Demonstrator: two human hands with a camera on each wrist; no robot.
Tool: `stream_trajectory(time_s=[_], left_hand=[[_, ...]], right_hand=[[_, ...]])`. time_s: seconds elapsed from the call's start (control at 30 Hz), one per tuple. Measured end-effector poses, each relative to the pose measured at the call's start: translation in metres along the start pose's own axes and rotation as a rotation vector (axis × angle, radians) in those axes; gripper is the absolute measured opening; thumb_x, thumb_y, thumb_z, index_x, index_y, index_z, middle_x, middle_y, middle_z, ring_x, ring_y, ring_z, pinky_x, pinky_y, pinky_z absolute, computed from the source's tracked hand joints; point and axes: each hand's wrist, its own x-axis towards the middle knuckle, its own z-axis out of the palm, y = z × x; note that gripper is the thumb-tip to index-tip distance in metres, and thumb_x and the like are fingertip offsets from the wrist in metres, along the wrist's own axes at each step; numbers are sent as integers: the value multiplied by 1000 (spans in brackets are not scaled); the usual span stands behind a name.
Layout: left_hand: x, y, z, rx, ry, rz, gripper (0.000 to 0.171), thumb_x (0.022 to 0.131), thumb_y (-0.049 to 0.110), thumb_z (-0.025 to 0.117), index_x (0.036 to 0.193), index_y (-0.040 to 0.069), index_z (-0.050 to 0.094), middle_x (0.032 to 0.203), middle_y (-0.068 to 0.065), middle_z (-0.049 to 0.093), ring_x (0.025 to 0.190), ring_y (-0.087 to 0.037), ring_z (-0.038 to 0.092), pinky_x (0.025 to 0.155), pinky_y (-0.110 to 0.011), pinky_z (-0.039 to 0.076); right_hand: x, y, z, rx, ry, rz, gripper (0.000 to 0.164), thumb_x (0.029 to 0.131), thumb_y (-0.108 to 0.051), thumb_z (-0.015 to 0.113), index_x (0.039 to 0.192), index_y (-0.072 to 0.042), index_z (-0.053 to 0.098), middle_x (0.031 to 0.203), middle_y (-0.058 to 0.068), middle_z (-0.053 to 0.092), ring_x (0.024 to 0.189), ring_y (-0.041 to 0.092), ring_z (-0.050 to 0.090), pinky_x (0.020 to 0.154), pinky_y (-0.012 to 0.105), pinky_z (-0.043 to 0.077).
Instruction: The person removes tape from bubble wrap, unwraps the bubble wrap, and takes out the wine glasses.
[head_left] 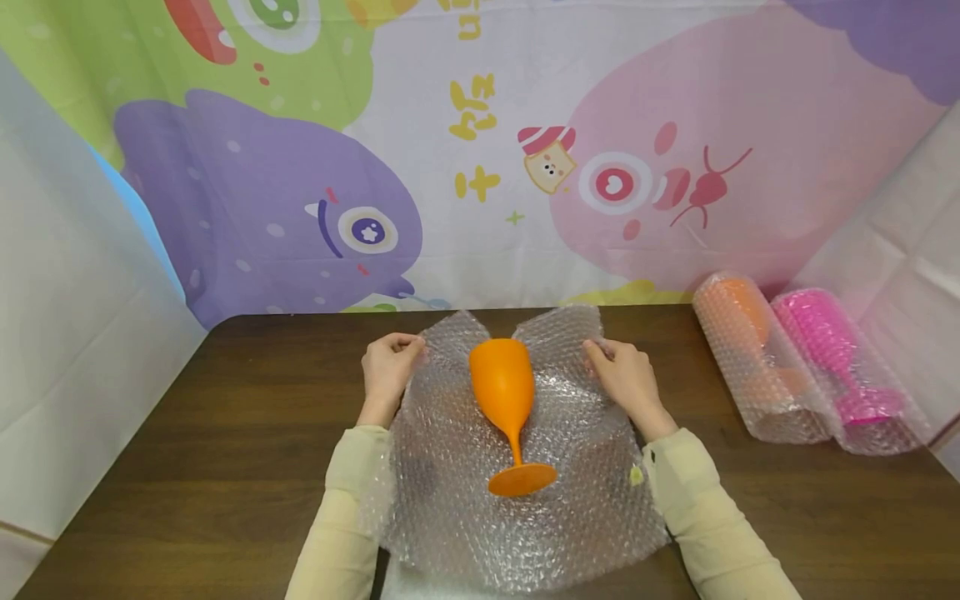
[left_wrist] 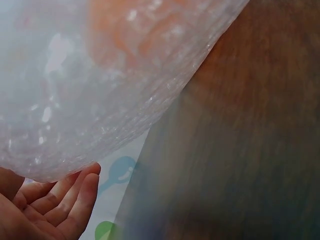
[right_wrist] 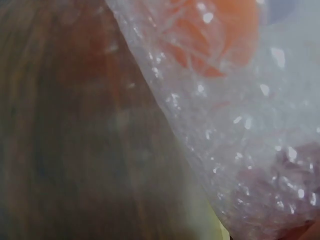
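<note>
An orange goblet (head_left: pixel 502 383) lies on its side on a sheet of bubble wrap (head_left: pixel 450 500), its bowl toward the back and its foot toward the front. My left hand (head_left: pixel 392 367) pinches the sheet's left edge near the far corner. On the opposite side my right hand (head_left: pixel 624 373) pinches the right edge. Both far corners of the sheet are lifted, with the goblet between them. In the left wrist view the bubble wrap (left_wrist: pixel 75 100) covers the thumb side of the left hand (left_wrist: pixel 55 205). The right wrist view shows the bubble wrap (right_wrist: pixel 240 130) but almost none of the right hand.
Two wrapped goblets lie at the right of the dark wooden table (head_left: pixel 187 467): an orange one (head_left: pixel 757 367) and a pink one (head_left: pixel 847 367). A cartoon-print cloth (head_left: pixel 487 267) hangs behind the table. White panels (head_left: pixel 67 333) stand at both sides.
</note>
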Motion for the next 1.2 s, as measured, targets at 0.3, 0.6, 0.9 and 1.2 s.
stream_trajectory(time_s=[0.3,0.6,0.9,1.2], left_hand=[[1,-2,0,18,8,-26,22,85,25,61,94,6,70,83,-12,67,73,-23,60,62,-29,45],[1,-6,-1,26,15,-53,22,84,22,62,93,4,70,86,-14,68,78,-25,61,67,-32,47],[0,-10,-1,12,-7,-86,24,85,23,61,97,3,69,85,-12,66,72,-20,57,60,-26,44],[1,-10,-3,3,-17,-133,26,84,23,61,96,2,69,93,-15,66,83,-26,58,70,-34,47]], right_hand=[[2,3,1,29,-16,32,49,93,-45,42,112,-5,63,84,7,70,70,16,64,59,27,44],[2,9,1,60,9,77,48,91,-46,45,78,-7,68,67,3,67,58,12,59,57,27,42],[3,12,2,86,6,110,47,91,-46,45,76,-7,66,64,1,65,53,10,57,55,27,42],[3,14,2,102,5,129,47,91,-45,45,73,-6,63,60,0,62,52,11,54,55,26,41]])
